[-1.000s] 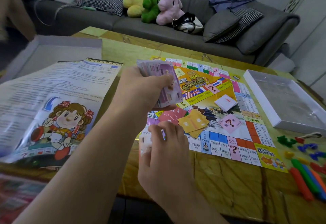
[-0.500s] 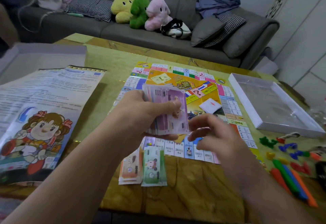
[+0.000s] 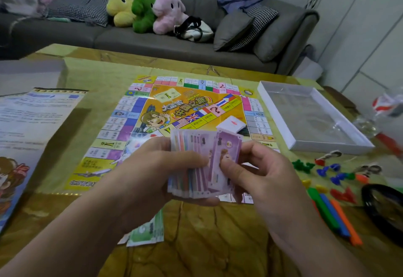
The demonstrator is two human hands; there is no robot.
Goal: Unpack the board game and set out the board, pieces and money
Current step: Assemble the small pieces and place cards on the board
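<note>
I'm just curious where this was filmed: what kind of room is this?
Most likely a home living room: a grey sofa with three plush toys and cushions stands behind a low table where a board game is laid out.

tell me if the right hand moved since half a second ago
Yes. The right hand closed in leftward across the board and now pinches the front purple note of the stack.
</note>
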